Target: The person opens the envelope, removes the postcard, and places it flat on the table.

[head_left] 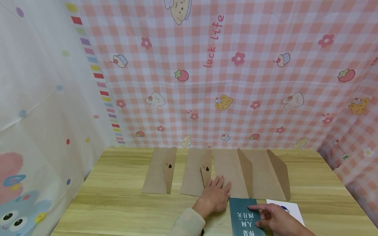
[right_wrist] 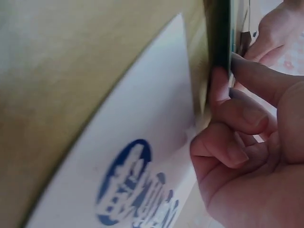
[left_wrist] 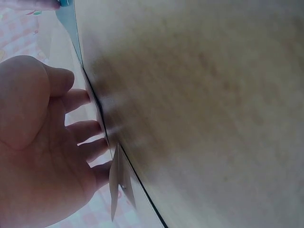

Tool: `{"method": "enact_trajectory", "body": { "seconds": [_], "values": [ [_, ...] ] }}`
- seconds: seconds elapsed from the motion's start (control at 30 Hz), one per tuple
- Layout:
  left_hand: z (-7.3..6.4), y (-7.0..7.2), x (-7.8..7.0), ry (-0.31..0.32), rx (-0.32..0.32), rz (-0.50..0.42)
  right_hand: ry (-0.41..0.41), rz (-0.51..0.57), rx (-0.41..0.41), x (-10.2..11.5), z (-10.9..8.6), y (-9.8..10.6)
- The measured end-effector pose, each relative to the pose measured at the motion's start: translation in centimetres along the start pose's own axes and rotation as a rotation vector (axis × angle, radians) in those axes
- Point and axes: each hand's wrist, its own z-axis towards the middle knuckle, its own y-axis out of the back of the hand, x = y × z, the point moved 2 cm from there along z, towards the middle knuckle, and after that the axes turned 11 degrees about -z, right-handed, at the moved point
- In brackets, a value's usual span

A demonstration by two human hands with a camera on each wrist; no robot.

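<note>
My left hand (head_left: 216, 196) lies with fingers spread on the lower left part of a brown paper envelope (head_left: 227, 167), close beside the raised flap of its left neighbour. In the left wrist view the fingertips (left_wrist: 97, 128) meet the envelope surface. My right hand (head_left: 277, 218) pinches the right edge of a dark green card (head_left: 240, 209) with white Chinese characters, its index finger stretched over the card. The card's top edge is right at the envelope's lower edge. Under the right hand, partly hidden, is a white card (right_wrist: 156, 104) with a blue oval print.
Three more brown envelopes stand in the row: far left (head_left: 155, 170), second from left (head_left: 190, 172) and far right (head_left: 261, 173), flaps to the right. The wooden table (head_left: 112, 186) ends at a pink checked curtain (head_left: 189, 127) behind and a white patterned cloth (head_left: 44, 131) at left.
</note>
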Motion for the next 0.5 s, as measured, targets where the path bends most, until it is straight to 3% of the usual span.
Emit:
{"method": "enact_trajectory", "body": {
  "seconds": [0.2,0.5],
  "values": [
    [-0.03,0.02,0.02,-0.001,-0.005,-0.009,0.021,-0.024,-0.003,0.55,0.19,0.06],
    [0.00,-0.01,-0.01,-0.002,-0.004,0.005,-0.035,-0.005,0.022,0.49,0.27,0.02]
  ]
}}
